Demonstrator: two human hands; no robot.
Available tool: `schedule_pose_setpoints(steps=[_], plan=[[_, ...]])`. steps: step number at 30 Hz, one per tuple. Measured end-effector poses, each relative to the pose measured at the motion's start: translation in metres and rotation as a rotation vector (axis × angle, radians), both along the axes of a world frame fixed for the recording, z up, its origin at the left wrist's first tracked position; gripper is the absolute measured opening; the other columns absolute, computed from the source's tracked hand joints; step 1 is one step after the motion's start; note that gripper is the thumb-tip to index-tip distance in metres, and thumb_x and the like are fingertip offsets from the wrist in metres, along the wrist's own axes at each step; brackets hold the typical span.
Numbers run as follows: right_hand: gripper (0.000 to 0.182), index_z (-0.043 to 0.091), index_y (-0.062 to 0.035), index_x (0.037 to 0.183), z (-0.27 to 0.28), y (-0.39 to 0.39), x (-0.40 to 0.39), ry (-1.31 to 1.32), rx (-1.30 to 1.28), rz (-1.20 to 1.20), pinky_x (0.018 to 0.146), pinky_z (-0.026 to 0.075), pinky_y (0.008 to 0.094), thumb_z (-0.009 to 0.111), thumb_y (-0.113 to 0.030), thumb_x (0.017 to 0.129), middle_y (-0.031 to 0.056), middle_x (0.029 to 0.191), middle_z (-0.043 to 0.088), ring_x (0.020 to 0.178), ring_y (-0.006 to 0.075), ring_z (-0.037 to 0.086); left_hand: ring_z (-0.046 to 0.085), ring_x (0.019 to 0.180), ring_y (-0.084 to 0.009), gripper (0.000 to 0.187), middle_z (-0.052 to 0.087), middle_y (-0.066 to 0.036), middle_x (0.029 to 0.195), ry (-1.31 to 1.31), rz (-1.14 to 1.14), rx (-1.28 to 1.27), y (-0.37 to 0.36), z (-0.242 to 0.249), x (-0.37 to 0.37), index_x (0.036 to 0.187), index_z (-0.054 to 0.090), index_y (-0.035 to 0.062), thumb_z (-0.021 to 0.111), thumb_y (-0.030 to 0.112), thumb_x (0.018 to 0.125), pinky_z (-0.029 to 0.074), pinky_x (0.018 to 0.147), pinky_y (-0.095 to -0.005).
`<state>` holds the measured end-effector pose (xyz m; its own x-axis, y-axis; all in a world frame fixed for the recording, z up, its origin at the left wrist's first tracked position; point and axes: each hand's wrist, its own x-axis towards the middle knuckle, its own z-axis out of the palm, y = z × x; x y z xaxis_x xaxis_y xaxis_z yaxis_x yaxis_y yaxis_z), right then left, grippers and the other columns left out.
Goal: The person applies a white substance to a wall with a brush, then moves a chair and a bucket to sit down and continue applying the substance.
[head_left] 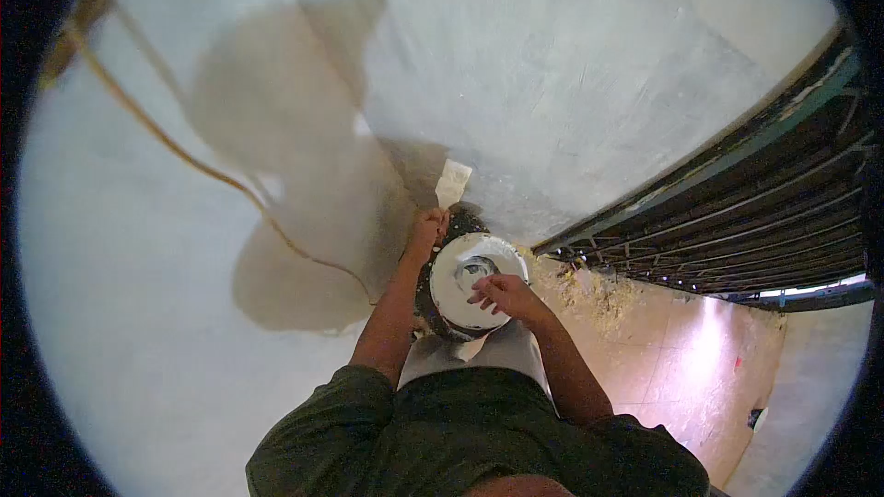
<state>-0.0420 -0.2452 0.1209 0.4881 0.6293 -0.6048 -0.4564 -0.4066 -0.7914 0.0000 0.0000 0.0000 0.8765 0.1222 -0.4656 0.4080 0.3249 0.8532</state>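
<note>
My left hand [428,231] is closed round the handle of a putty knife [453,182], its broad pale blade pointing up toward the wall. Below and to the right of it stands a round white bucket [451,303], with a grey patch near the middle of its white inside. Over the bucket is my right hand [505,296], fingers loosely bent and apart, with nothing seen in them. Dark, white-spattered material shows round the bucket's left side.
Smooth whitish walls [552,83] meet at a corner ahead. A yellowish cable [198,164] hangs across the left wall. To the right runs a dark metal grille [727,230]. Crumbled debris [594,302] lies on the tiled floor [645,359].
</note>
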Motion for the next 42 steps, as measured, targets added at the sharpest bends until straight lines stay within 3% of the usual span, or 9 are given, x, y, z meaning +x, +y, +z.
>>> schedule_pose_setpoints(steps=[2, 6, 15, 18, 20, 26, 29, 35, 42], plan=[[0.04, 0.061, -0.0014, 0.105, 0.006, -0.007, -0.031, 0.009, -0.056, 0.023, 0.07, 0.048, 0.0294, 0.049, -0.037, 0.092, 0.0065, 0.088, 0.064, 0.076, 0.0151, 0.059, 0.038, 0.047, -0.0083, 0.018, 0.041, 0.001, 0.055, -0.196, 0.078, 0.031, -0.006, 0.005, -0.015, 0.065, 0.048, 0.0084, 0.044, 0.007, 0.082, 0.029, 0.042, -0.025], [0.041, 0.062, -0.0006, 0.1, -0.047, -0.014, 0.021, -0.094, 0.01, -0.074, 0.066, 0.049, 0.0297, 0.05, -0.039, 0.092, 0.008, 0.086, 0.065, 0.073, 0.0158, 0.059, 0.034, 0.043, -0.0083, 0.018, 0.04, 0.002, 0.053, -0.373, 0.22, 0.016, -0.007, -0.044, 0.098, 0.063, 0.046, 0.0087, 0.042, 0.002, 0.079, 0.026, 0.039, -0.025], [0.038, 0.06, 0.0009, 0.104, -0.078, -0.009, 0.05, 0.031, 0.015, -0.126, 0.07, 0.046, 0.0296, 0.047, -0.033, 0.094, 0.0067, 0.089, 0.064, 0.08, 0.0154, 0.058, 0.039, 0.043, -0.0096, 0.025, 0.043, 0.001, 0.053, -0.451, 0.382, -0.091, -0.029, -0.124, 0.138, 0.058, 0.044, 0.0106, 0.041, 0.004, 0.082, 0.033, 0.04, -0.0233], [0.038, 0.059, 0.0009, 0.105, -0.091, -0.01, 0.054, 0.041, 0.016, -0.064, 0.071, 0.046, 0.0297, 0.047, -0.034, 0.094, 0.0069, 0.09, 0.064, 0.08, 0.0156, 0.058, 0.044, 0.047, -0.0115, 0.025, 0.047, -0.001, 0.054, -0.252, 0.449, -0.009, -0.034, -0.131, 0.126, 0.058, 0.046, 0.0099, 0.042, 0.005, 0.082, 0.035, 0.043, -0.0254], [0.039, 0.059, 0.0008, 0.105, -0.1, -0.013, 0.055, 0.038, 0.008, -0.022, 0.071, 0.046, 0.03, 0.046, -0.034, 0.094, 0.0071, 0.09, 0.064, 0.08, 0.0158, 0.058, 0.046, 0.049, -0.0146, 0.023, 0.049, -0.001, 0.055, -0.091, 0.409, 0.438, -0.031, -0.146, 0.115, 0.062, 0.051, 0.0069, 0.044, 0.012, 0.083, 0.039, 0.047, -0.0305], [0.039, 0.059, 0.0006, 0.105, -0.102, -0.019, 0.047, 0.028, 0.046, 0.037, 0.072, 0.047, 0.0306, 0.046, -0.034, 0.094, 0.007, 0.09, 0.064, 0.08, 0.0158, 0.058, 0.046, 0.045, -0.0201, 0.024, 0.051, -0.007, 0.054, 0.418, 0.105, 0.275, -0.027, -0.061, 0.072, 0.066, 0.057, 0.0028, 0.048, 0.019, 0.081, 0.037, 0.044, -0.0376], [0.04, 0.059, 0.0005, 0.105, -0.092, -0.018, 0.044, 0.045, -0.028, 0.082, 0.073, 0.047, 0.0307, 0.046, -0.035, 0.094, 0.0071, 0.09, 0.064, 0.08, 0.0161, 0.058, 0.043, 0.041, -0.0185, 0.019, 0.049, -0.006, 0.052, 0.19, -0.248, 0.622, -0.014, -0.053, 0.092, 0.064, 0.056, 0.0039, 0.05, 0.017, 0.077, 0.032, 0.04, -0.036], [0.04, 0.059, 0.0005, 0.105, -0.071, -0.016, 0.035, -0.011, -0.013, 0.092, 0.072, 0.047, 0.0311, 0.046, -0.035, 0.094, 0.0077, 0.09, 0.064, 0.08, 0.0165, 0.059, 0.036, 0.037, -0.0137, 0.019, 0.045, -0.001, 0.05, 0.132, 0.013, 0.383, -0.015, 0.087, 0.107, 0.064, 0.055, 0.004, 0.049, 0.014, 0.079, 0.025, 0.036, -0.0315], [0.039, 0.06, 0.0006, 0.104, -0.036, 0.004, 0.028, -0.107, 0.017, 0.073, 0.071, 0.048, 0.0304, 0.045, -0.034, 0.094, 0.0074, 0.09, 0.065, 0.081, 0.0163, 0.059, 0.029, 0.039, -0.0061, 0.028, 0.04, 0.005, 0.052, -0.084, 0.036, -0.063, 0.005, 0.129, 0.046, 0.074, 0.055, 0.0072, 0.05, 0.03, 0.089, 0.019, 0.036, -0.0242]])
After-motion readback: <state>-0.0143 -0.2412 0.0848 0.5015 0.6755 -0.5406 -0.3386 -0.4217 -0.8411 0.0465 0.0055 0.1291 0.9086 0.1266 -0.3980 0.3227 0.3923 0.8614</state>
